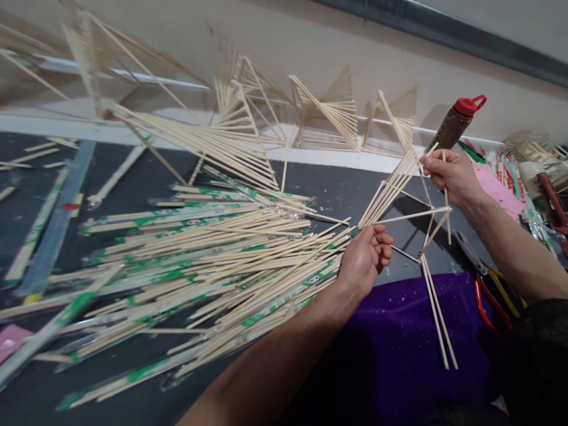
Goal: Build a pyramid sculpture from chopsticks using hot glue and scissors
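A small frame of joined wooden sticks stands between my hands, with a fan of sticks on its upper left side. My left hand is closed, thumb and forefinger pinched at the fan's lower left corner. My right hand pinches the end of a stick at the frame's upper corner. Beneath my left wrist, a large pile of loose and wrapped chopsticks spreads leftward. Two loose sticks lie below the frame on a purple cloth.
Several twisted stick structures line the wall behind. A bottle with a red lid leans behind my right hand. Red-and-yellow-handled pliers lie under my right forearm. A ruler rests on the left, and a pink piece at right.
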